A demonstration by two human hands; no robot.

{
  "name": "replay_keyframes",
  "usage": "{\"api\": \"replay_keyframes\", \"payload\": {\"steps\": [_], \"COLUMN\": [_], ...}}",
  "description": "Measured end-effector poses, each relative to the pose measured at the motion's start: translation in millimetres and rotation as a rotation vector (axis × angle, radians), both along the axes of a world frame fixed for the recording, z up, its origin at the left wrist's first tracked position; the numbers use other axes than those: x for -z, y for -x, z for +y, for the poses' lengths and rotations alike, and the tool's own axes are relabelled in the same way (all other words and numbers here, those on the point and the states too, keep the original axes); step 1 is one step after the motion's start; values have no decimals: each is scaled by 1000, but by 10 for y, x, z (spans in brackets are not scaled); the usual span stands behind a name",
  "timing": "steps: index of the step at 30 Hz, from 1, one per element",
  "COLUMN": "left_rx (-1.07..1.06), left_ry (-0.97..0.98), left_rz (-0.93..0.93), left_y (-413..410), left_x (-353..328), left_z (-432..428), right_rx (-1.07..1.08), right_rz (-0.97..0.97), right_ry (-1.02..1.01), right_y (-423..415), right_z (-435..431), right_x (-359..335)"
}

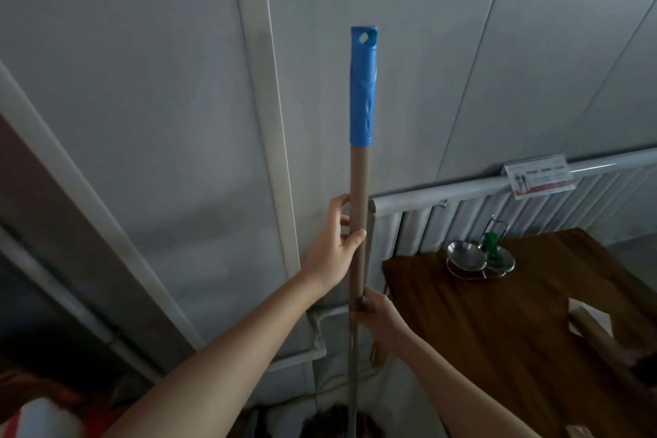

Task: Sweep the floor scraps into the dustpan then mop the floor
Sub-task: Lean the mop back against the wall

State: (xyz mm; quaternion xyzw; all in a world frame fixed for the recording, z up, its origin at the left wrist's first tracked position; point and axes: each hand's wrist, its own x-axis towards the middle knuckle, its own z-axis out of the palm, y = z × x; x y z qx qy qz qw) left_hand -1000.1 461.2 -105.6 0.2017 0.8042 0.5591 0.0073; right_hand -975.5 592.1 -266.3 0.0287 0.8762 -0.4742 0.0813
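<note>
One long tan pole with a blue plastic cap stands nearly upright, passing through both sets of curled fingers, the left hand gripping above, the right hand just below, beside a brown wooden table.

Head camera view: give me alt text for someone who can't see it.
Two bare hands hold an upright tan pole with a blue grip at its top, the left hand gripping higher and the right hand lower, before a grey panelled wall. To the right stands a wooden table bearing a wire rack of metal bowls.
</note>
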Motion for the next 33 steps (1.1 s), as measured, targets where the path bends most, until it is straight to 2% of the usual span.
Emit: {"api": "replay_keyframes", "payload": {"steps": [7,18,24,33], "left_rx": [-87,-281,-233,-188], "left_ry": [94,117,174,323], "left_rz": [-54,-151,-191,-152], "left_y": [252,518,485,238], "left_x": [411,829,876,925], "left_z": [-11,-328,-470,-740], "right_rx": [-62,-169,-169,-150], "right_rz": [-116,-234,-246,-247], "right_ry": [63,19,-7,-62], "right_y": [172,508,674,756], "right_z": [-49,-382,-474,-587], "right_x": [432,855,930,904]}}
